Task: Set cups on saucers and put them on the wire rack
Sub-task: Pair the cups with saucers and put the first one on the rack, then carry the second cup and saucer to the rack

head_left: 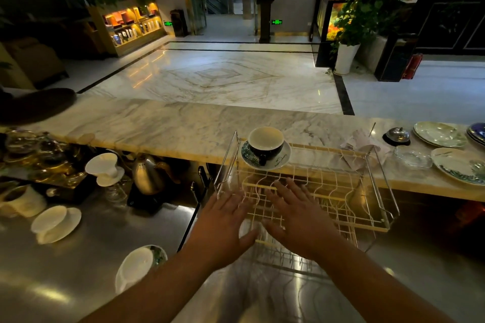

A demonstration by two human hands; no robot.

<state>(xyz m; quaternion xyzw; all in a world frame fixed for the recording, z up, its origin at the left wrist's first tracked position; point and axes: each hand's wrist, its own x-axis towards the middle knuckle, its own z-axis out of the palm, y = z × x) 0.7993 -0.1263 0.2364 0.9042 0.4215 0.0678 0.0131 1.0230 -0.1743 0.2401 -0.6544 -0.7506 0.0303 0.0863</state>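
A dark cup (265,145) with a white inside stands on a leaf-patterned saucer (280,161) at the far left corner of the white wire rack (362,207). My left hand (225,228) and my right hand (296,217) hover flat over the rack's near left part, fingers spread, holding nothing. On the steel counter to the left sit a white cup on a white saucer (56,223), another white cup on a saucer (106,168), and a white cup on a leaf-patterned saucer (140,265) beside my left forearm.
A steel kettle (147,174) stands left of the rack. On the marble ledge (162,123) to the right lie patterned plates (460,165), a glass dish (413,157), a service bell (397,136) and crumpled paper. Glassware crowds the far left.
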